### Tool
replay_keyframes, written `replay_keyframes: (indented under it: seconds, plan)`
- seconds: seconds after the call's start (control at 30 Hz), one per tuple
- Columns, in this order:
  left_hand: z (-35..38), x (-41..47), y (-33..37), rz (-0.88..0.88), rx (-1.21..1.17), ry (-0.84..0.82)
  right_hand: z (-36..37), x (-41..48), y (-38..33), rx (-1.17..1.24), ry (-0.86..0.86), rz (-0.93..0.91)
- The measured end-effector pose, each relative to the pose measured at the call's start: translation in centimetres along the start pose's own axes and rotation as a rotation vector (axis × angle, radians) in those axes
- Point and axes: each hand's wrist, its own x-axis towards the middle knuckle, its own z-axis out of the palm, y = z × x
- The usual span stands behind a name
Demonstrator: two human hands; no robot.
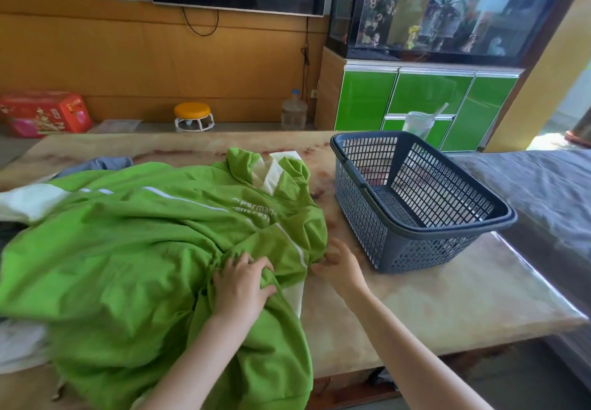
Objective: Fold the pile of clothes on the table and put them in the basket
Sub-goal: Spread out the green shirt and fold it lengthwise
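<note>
A big green garment with white stripes and white lettering (134, 250) lies crumpled over most of the table (447, 301). My left hand (241, 285) is on top of it near the front, fingers closed on a bunch of the green cloth. My right hand (340, 264) reaches to the garment's right edge, fingertips on the fabric there. An empty dark blue plastic basket (377, 237) stands on the table just right of my right hand. A blue-grey cloth (105, 164) and white cloth (19, 342) peek out from under the green one.
A plastic cup with a straw (417, 123) stands behind the basket. A grey-covered surface (537, 192) adjoins the table on the right. Beyond are a green cabinet (425, 102) under a fish tank, a stool, a water jug and a red box on the floor.
</note>
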Motion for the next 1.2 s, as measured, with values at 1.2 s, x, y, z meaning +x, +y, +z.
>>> replay_keyframes:
  seconds: [1.2]
  plan:
    - [-3.4,-0.1,-4.0,-0.026,0.158,0.034,-0.6,-3.3,-0.4,-0.282,-0.076,-0.054]
